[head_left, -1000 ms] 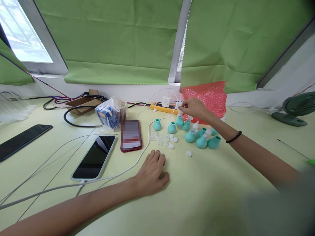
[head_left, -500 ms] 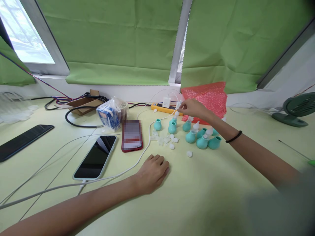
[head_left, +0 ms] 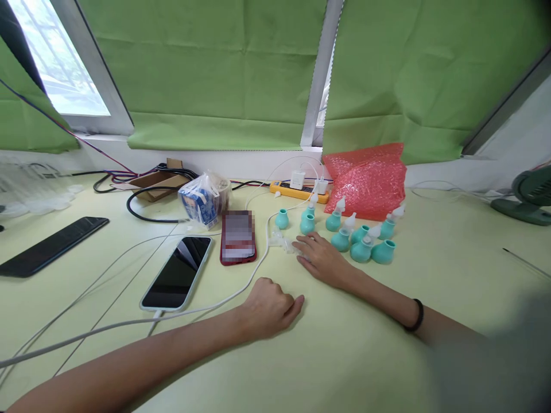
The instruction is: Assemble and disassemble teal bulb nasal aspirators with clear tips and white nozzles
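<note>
Several teal rubber bulbs (head_left: 360, 241) stand in a group on the pale yellow table (head_left: 344, 355); most carry a white nozzle tip, and two, like the bulb (head_left: 282, 218) at the left, have none. Small clear plastic caps (head_left: 279, 237) lie loose to their left. My right hand (head_left: 322, 259) lies flat on the table with its fingers stretched out onto those caps, hiding some of them. My left hand (head_left: 271, 307) rests nearer to me with the fingers curled under, beside a white cable, holding nothing.
A phone with a dark screen (head_left: 178, 272) and a red-cased phone (head_left: 237, 236) lie left of the caps. Further off are a black device (head_left: 51, 246), a bagged carton (head_left: 201, 203), a yellow power strip (head_left: 299, 189), a red bubble-wrap bag (head_left: 368, 178) and a fan (head_left: 527, 198).
My right hand came down from above the bulbs at the back onto the clear caps, leaving a tipped bulb standing. My left hand curled its fingers in. The view shifted slightly.
</note>
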Tool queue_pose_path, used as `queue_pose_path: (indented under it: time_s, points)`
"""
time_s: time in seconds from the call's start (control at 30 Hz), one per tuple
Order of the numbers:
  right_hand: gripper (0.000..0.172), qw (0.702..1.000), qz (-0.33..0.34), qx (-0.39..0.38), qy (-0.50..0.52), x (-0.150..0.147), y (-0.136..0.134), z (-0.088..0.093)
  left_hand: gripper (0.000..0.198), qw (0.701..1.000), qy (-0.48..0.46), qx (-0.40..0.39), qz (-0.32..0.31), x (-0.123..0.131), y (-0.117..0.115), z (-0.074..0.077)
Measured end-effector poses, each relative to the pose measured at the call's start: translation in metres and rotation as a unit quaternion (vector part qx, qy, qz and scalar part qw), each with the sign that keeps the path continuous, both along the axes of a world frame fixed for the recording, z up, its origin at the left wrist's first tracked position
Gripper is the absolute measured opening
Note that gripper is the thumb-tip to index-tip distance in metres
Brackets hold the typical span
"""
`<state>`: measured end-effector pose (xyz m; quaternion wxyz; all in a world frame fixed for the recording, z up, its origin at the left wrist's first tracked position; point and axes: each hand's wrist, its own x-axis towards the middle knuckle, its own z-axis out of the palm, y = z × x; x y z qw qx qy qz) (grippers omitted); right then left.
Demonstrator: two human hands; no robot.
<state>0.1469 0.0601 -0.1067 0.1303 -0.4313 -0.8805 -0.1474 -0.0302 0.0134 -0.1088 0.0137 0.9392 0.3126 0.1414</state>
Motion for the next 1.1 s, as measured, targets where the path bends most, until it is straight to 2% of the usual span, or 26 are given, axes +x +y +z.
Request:
queue_pose_path:
  time_s: [0.23,0.33,0.5,0.6,0.73,0.8,0.87,0.93,1.03,1.1]
  points:
    - [0.028,0.997,0.017,-0.027,0.074,0.009,-0.008,0.002,0.028,0.999,-0.048,0.001,0.001,0.0,0.003,0.005]
    - [0.033,0.993,0.016,-0.029,0.113,0.01,-0.007,0.0,0.019,0.998,-0.064,-0.016,-0.008,-0.001,0.003,0.01]
    - [0.025,0.992,-0.018,-0.021,0.122,0.009,-0.008,0.001,0.024,0.989,-0.139,-0.039,0.019,-0.002,0.002,0.012]
    - [0.02,0.984,0.027,0.008,0.174,0.004,-0.017,0.001,0.032,0.978,-0.197,-0.055,0.038,-0.003,0.006,0.008]
    - [0.016,0.952,0.137,-0.036,0.27,-0.007,-0.029,-0.004,0.023,0.967,-0.235,-0.1,0.005,-0.003,0.012,0.001]
    - [0.017,0.939,0.144,-0.054,0.309,-0.01,-0.031,-0.007,0.021,0.964,-0.238,-0.113,0.019,-0.003,0.012,0.0]
    - [0.011,0.934,0.123,-0.039,0.333,-0.008,-0.029,-0.009,0.02,0.965,-0.23,-0.113,0.053,-0.003,0.011,0.002]
    - [0.005,0.939,0.102,0.009,0.328,-0.004,-0.024,-0.009,0.018,0.966,-0.217,-0.112,0.083,-0.002,0.01,0.004]
    - [0.024,0.962,0.074,0.076,0.253,0.002,-0.016,-0.011,0.019,0.971,-0.174,-0.124,0.106,-0.001,0.008,0.007]
    - [0.032,0.975,0.047,0.093,0.194,0.004,-0.012,-0.011,0.022,0.975,-0.139,-0.142,0.101,-0.001,0.007,0.008]
